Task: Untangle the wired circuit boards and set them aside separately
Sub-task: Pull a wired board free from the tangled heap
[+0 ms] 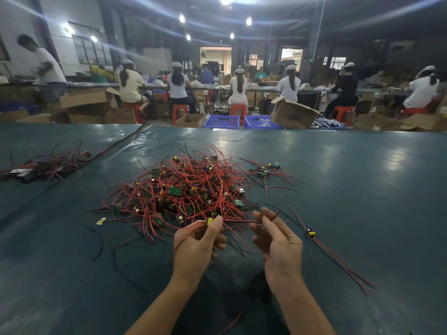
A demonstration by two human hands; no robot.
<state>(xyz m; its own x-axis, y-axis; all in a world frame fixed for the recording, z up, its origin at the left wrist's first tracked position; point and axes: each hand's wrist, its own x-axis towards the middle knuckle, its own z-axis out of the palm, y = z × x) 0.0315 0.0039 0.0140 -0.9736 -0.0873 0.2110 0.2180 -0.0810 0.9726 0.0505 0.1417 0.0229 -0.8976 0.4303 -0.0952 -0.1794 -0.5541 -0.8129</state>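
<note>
At the near edge of the pile (188, 189), the left hand (200, 240) pinches a board (210, 221) and the right hand (275, 238) its wire (242, 221), stretched between them, likely to draw it free.

At the near edge of the tangled pile (188, 189) of wired boards, a small board (210, 221) with a yellow part is being pinched in the fingertips of the left hand (196, 245). A red wire (242, 221) is being held stretched between that hand and the right hand (278, 240). A single board (310, 233) is lying just right of the hands on the green table (362, 189), and a small cluster (266, 169) is lying beyond, right of the pile.
</note>
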